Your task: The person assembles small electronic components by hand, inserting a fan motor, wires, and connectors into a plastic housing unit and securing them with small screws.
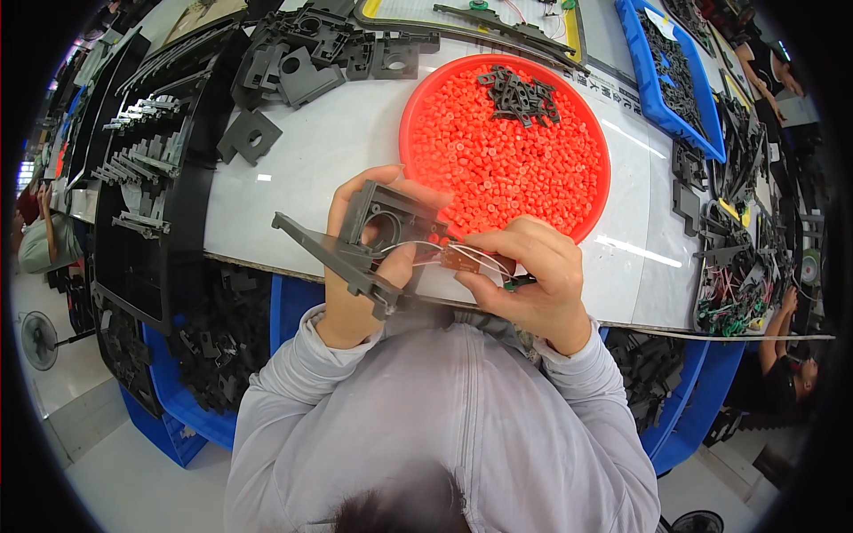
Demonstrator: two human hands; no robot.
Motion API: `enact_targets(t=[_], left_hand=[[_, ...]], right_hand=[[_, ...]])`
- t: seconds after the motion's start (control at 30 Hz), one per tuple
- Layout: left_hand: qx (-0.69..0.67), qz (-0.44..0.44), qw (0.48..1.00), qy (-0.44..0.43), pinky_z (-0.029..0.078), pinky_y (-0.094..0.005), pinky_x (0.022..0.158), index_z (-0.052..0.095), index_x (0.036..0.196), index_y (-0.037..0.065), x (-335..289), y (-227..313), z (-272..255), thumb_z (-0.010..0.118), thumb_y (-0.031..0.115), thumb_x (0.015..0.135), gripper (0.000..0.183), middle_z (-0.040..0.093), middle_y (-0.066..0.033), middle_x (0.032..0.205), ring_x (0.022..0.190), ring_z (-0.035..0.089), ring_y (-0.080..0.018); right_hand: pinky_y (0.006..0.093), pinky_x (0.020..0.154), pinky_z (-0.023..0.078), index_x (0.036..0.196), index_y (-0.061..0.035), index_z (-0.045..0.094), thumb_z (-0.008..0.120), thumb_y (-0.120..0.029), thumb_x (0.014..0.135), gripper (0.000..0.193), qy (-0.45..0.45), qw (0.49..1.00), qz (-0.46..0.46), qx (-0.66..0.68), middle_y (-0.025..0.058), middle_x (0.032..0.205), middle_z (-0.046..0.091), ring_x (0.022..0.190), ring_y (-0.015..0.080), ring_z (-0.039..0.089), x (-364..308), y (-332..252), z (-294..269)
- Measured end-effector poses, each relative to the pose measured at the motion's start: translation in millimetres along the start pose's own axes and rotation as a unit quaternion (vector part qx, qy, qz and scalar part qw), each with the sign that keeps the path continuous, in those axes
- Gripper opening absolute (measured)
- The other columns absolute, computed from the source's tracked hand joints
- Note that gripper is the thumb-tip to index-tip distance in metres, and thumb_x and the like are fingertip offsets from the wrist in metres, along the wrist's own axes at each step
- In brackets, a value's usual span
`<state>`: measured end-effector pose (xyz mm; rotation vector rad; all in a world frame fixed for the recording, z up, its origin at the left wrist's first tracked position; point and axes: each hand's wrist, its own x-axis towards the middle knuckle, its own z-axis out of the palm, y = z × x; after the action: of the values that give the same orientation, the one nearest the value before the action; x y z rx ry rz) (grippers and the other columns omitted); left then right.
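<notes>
The left hand (346,306) has its grip clamped around an angular dark-grey plastic housing (410,206); the right hand (544,275) pinches a flat brown board (459,259), thin white wires (410,243) between. Fitting the board seems in hand, calling for careful wire guiding. Beyond, on the white counter (267,206), a round red tub (405,133) holds small red pellets (511,169)

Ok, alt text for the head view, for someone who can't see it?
A person's left hand holds a dark grey plastic housing while the right hand grips a small brown board with white wires. Beyond sits a round red tray of small red pieces.
</notes>
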<state>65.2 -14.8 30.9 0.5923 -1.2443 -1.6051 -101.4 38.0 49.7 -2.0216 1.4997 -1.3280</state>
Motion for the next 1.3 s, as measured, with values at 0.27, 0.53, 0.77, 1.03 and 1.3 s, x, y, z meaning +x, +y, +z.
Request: enact_targets(t=[0.27,0.53,0.77,1.03,1.3], left_hand=[[0.034,0.015,0.999,-0.003,0.048,-0.032,0.082,0.032,0.124,0.0,0.9,0.6,3.3,0.056,0.007,0.083,0.048,0.056,-0.017,0.107,0.097,0.057,-0.0204],[0.041,0.035,0.999,-0.001,0.051,-0.0307,0.079,0.033,0.123,-0.001,3.5,-1.1,4.0,0.057,0.003,0.081,0.049,0.056,-0.0182,0.107,0.094,0.059,-0.0202],[0.016,0.049,0.999,-0.015,0.054,-0.0315,0.074,0.032,0.123,-0.001,4.8,-0.9,4.9,0.06,0.001,0.08,0.051,0.056,-0.0193,0.107,0.088,0.061,-0.0212],[-0.038,0.027,0.999,-0.02,0.054,-0.0331,0.076,0.031,0.124,-0.001,2.1,0.3,6.1,0.07,0.037,0.076,0.072,0.055,-0.0197,0.108,0.091,0.061,-0.0238],[-0.03,0.007,1.0,-0.002,0.054,-0.0358,0.079,0.031,0.123,0.0,-1.6,1.5,9.0,0.072,0.056,0.064,0.09,0.054,-0.0201,0.109,0.095,0.06,-0.0266]], right_hand=[[0.0287,0.046,0.034,0.084,-0.0058,0.064,0.076,-0.007,0.058,0.029,-0.018,0.999,0.0,-0.042,0.002,0.057,0.048,0.049,0.0159,0.045,7.8,-5.8,-0.6],[0.0316,0.048,0.038,0.084,-0.0074,0.06,0.074,-0.008,0.058,0.029,-0.009,0.992,-0.048,-0.113,0.002,0.059,0.047,0.051,0.019,0.048,8.7,-10.1,1.8],[0.032,0.049,0.039,0.084,-0.007,0.059,0.073,-0.009,0.058,0.029,-0.022,0.989,-0.056,-0.134,0.0015,0.06,0.048,0.052,0.0189,0.049,11.0,-13.1,-1.5],[0.0322,0.048,0.039,0.087,-0.0056,0.061,0.074,-0.011,0.06,0.03,-0.041,0.994,-0.037,-0.097,0.0025,0.061,0.05,0.051,0.0196,0.049,11.1,-10.9,-5.2],[0.0325,0.046,0.039,0.089,-0.0066,0.063,0.073,-0.013,0.062,0.029,-0.035,0.995,-0.017,-0.094,0.0026,0.062,0.051,0.05,0.0199,0.05,8.3,-11.6,-4.7]])
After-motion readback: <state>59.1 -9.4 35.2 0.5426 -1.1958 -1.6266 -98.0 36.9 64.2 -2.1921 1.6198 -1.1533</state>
